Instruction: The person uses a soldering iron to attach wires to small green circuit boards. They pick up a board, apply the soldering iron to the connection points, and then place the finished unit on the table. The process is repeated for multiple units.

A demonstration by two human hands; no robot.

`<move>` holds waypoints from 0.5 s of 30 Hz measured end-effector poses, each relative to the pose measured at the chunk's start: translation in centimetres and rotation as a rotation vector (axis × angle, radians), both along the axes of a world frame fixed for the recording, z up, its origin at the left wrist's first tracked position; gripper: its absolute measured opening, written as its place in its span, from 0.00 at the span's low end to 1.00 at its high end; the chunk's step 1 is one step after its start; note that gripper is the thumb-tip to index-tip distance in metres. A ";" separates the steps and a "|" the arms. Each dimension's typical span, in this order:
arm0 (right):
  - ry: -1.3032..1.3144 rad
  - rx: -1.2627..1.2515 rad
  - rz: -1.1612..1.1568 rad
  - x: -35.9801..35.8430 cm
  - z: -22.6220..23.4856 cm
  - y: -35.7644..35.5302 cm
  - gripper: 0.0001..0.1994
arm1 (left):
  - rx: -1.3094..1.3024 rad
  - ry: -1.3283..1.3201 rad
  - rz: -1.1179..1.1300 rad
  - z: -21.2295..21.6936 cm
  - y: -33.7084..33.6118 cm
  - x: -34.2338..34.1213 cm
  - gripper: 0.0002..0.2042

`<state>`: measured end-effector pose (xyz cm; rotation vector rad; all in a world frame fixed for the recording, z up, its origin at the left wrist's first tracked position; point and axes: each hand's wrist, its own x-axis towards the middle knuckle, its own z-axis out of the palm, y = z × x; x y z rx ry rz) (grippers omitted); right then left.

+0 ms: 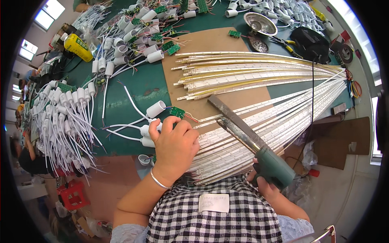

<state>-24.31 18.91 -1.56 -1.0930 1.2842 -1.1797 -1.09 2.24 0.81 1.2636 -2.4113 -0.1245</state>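
My right hand (264, 185) is wrapped round the green handle of a soldering gun (277, 167). Its metal shaft and a dark flat bar slant up and left over a fan of narrow white LED strips (259, 133). My left hand (175, 141) is closed, fingers curled down at the left ends of those strips; what is under the fingertips is hidden. Beside it lie white lamp caps with cables, one cap (155, 109) wired to a small green circuit board (177, 112). The board's thin wires reach toward the strip ends.
Another bundle of LED strips (243, 73) lies on a brown board (214, 40). Heaps of white caps (69, 105) cover the green table's left and back. A metal bowl (260, 24), pliers (288, 46) and a yellow bottle (78, 47) stand farther off. A black cord (313, 93) hangs at right.
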 end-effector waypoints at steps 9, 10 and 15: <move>-0.087 -0.162 -0.075 0.3 -0.6 0.9 0.27 | -0.050 -0.016 -0.012 -0.4 0.0 0.2 0.02; -0.125 -0.151 -0.089 0.5 -0.4 0.6 0.27 | -0.042 -0.017 -0.009 -0.4 0.1 0.2 0.02; 0.124 -0.033 0.092 -0.4 -0.4 0.6 0.28 | 0.002 -0.026 0.000 0.1 0.2 0.1 0.02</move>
